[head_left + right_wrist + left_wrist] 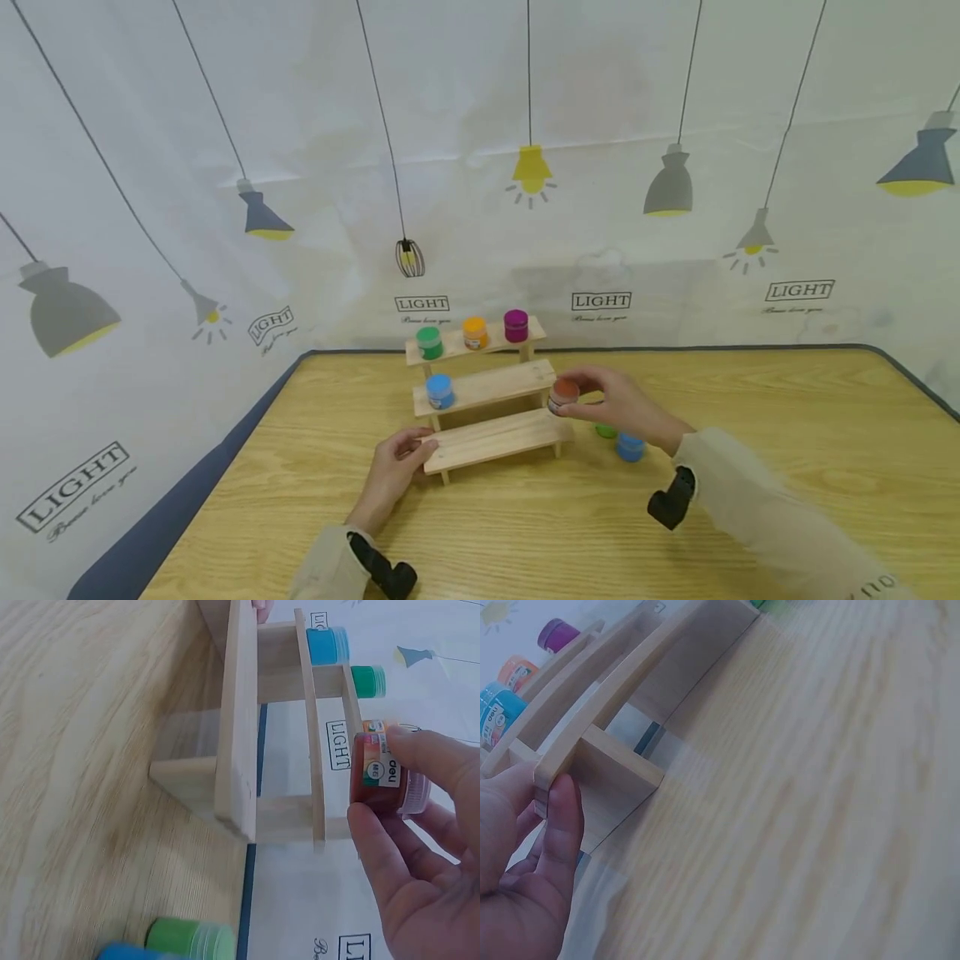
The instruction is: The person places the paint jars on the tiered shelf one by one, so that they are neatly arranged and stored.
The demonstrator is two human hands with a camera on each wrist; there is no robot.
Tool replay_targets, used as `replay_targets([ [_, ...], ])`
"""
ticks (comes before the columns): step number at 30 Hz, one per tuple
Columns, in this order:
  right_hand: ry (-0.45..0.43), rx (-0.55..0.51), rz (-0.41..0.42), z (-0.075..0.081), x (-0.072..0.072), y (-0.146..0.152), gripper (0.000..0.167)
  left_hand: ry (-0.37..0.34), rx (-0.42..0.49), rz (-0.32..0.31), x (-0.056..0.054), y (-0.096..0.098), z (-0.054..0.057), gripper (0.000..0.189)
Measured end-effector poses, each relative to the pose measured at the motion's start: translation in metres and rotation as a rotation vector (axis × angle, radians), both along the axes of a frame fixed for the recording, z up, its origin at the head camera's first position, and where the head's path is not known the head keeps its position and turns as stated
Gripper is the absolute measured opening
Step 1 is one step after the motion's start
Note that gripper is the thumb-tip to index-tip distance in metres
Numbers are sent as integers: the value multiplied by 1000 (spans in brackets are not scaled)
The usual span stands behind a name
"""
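A three-step wooden rack stands on the table. My left hand pinches the left end of its lowest step, thumb on top and fingers beneath, as the left wrist view shows. Between thumb and fingers, my right hand holds a small jar of red-brown paint near the right end of the middle step, apart from the wood. On the top step sit a green jar, an orange jar and a purple jar. A blue jar is at the middle step's left end.
Right of the rack, on the table, stand another blue jar and a light green jar, partly hidden behind the right hand in the head view. A white curtain printed with lamps hangs behind the table.
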State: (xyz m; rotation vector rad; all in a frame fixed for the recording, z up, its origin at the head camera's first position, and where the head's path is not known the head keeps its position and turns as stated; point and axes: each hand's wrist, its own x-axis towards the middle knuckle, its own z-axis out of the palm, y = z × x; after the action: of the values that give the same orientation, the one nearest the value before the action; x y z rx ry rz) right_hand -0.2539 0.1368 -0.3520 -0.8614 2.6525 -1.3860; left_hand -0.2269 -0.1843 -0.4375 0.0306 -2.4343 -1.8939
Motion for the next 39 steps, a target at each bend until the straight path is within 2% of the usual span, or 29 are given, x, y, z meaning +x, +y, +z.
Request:
replay_targets([
  [13, -23, -52, 9, 3, -21, -49, 46, -5, -7, 5, -1, 2, 0, 30],
  [21, -14, -44, -22, -1, -33, -76, 43, -5, -9, 3, 0, 2, 1, 30],
  [27, -43, -79, -17, 0, -36, -89, 45, -10, -9, -5, -1, 2, 2, 32],
  [34, -37, -62, -33, -4, -39, -94, 46, -7, -11, -15, -1, 2, 2, 33],
  [39, -41, -66, -19, -6, -40, -97, 45, -15, -12, 6, 0, 0, 3, 32],
])
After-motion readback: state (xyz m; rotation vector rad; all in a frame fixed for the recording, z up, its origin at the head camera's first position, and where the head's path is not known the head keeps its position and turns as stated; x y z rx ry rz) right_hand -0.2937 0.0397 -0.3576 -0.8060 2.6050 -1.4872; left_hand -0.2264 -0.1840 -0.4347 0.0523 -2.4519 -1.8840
